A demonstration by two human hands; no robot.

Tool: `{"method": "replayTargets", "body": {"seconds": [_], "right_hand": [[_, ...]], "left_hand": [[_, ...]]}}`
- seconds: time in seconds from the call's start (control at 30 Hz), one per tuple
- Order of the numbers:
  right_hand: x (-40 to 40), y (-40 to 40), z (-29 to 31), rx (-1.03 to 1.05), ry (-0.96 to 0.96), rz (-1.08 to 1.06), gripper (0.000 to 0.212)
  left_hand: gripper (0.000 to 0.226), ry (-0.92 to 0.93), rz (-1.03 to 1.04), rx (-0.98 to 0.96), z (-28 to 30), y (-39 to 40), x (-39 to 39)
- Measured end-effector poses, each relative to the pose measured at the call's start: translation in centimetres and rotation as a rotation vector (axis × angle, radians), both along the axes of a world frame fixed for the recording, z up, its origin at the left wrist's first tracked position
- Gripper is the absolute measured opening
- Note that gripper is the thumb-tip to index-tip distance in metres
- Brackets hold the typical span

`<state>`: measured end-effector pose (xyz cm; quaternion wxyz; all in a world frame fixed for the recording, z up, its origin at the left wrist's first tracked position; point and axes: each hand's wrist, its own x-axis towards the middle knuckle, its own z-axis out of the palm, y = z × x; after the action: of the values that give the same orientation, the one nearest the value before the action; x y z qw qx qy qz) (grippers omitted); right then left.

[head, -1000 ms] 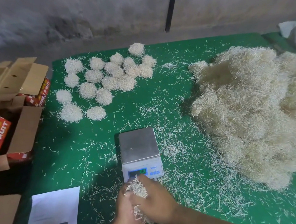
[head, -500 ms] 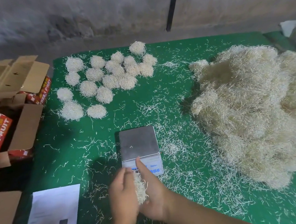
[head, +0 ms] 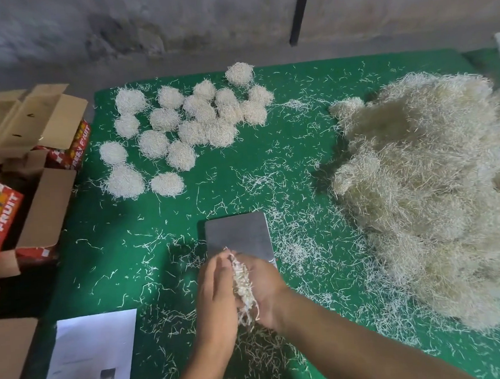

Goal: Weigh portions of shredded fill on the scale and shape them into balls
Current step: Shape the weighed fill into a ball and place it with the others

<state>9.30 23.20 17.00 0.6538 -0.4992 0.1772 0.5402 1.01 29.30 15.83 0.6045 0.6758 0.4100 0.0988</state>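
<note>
A portion of pale shredded fill (head: 243,284) is squeezed between my two palms just in front of the scale (head: 236,234). My left hand (head: 215,298) presses it from the left and my right hand (head: 264,289) cups it from the right. The scale's steel pan is bare; my hands hide its display. Several finished balls (head: 179,126) lie grouped at the far left of the green table (head: 103,229). A large heap of loose fill (head: 435,194) covers the right side.
Open cardboard fruit boxes (head: 19,164) stand off the table's left edge. A white printed sheet (head: 92,357) lies at the near left. Loose strands are scattered over the cloth. A wall with a dark pole (head: 298,11) runs behind.
My hands have moved up over the scale's front, covering the display. The fill has gone from a loose clump in my fingers to a strip pressed between both palms.
</note>
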Motion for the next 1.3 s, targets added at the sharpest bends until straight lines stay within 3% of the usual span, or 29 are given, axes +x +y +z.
{"method": "replayTargets", "body": {"seconds": [0.1, 0.17, 0.23, 0.3, 0.53, 0.63, 0.77, 0.87, 0.97, 1.1, 1.2, 1.3], "right_hand": [[2.7, -1.9, -1.5, -0.147, -0.064, -0.039, 0.045], [3.9, -3.2, -2.6, -0.245, -0.109, -0.043, 0.037], [4.7, -4.1, -3.5, -0.292, -0.135, -0.051, 0.044], [5.4, -4.5, -4.3, -0.309, -0.142, -0.060, 0.062], [6.9, -3.4, -6.0, -0.301, -0.067, -0.077, 0.067], [7.6, -1.8, -6.4, -0.305, -0.049, -0.085, 0.063], [7.8, 0.6, -6.7, -0.344, -0.046, -0.060, 0.056], [7.8, 1.7, -6.8, -0.391, -0.052, -0.031, 0.033], [7.7, 2.4, -5.9, -0.451, -0.064, -0.015, 0.033], [6.4, 1.8, -5.5, -0.409, 0.032, 0.071, 0.068], [4.9, 1.0, -4.8, -0.244, 0.170, 0.023, 0.037], [3.6, 0.2, -5.6, -0.191, 0.297, -0.105, 0.033]], "left_hand": [[0.032, 0.190, -0.252, 0.414, -2.9, 3.5, 1.1], [0.050, 0.457, -0.584, 0.668, -5.5, 5.5, 2.2], [0.059, 0.603, -0.773, 0.741, -8.0, 6.5, 3.3], [0.063, 0.627, -0.846, 0.752, -9.9, 6.9, 4.2], [0.070, 0.661, -0.855, 0.769, -14.2, 7.7, 4.4], [0.075, 0.729, -0.724, 0.790, -15.3, 9.1, 2.1], [0.093, 0.866, -0.459, 0.611, -14.8, 11.2, -1.5], [0.081, 0.806, -0.383, 0.582, -12.7, 10.7, -1.8], [0.067, 0.495, -0.321, 0.516, -10.2, 8.6, -0.4], [0.068, 0.123, -0.404, 0.287, -6.4, 4.6, 1.8], [0.059, 0.054, -0.560, 0.447, -5.6, 1.4, 2.2], [0.056, -0.040, -0.497, 0.648, -5.8, -0.5, 1.7]]}}
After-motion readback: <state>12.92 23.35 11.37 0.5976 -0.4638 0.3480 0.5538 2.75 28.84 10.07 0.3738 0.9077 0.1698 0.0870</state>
